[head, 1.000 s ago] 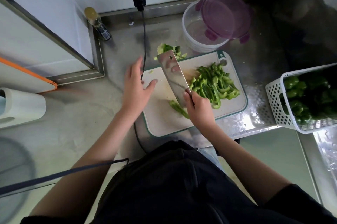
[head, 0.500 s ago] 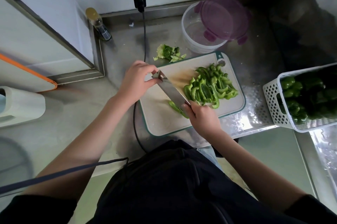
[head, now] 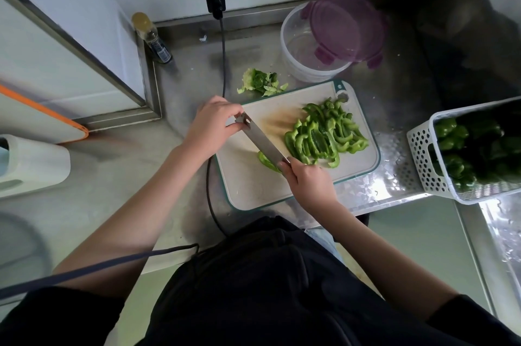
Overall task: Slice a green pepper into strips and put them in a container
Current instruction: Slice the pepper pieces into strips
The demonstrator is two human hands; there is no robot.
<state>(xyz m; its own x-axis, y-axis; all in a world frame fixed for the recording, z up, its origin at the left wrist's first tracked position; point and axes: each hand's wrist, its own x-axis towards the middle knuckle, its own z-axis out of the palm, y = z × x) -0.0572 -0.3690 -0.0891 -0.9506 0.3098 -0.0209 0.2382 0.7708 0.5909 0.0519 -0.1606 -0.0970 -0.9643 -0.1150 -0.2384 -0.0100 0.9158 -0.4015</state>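
Green pepper strips (head: 324, 134) lie heaped toward the cutting board's (head: 248, 190) right edge. Our right hand (head: 307, 182) grips the knife (head: 260, 138), our left hand (head: 212, 123) pinches its tip. Next, we judge, comes scooping them into the container (head: 310, 63) at the table's back edge.

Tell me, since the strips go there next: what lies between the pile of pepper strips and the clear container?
In the head view, only bare cutting board and its teal edge lie between the pepper strips and the container; nothing blocks the way.

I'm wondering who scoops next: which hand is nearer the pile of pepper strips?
Right. The right hand holds the knife handle just below the pile of pepper strips. The left hand pinches the blade tip, across the cutting board from the pile.
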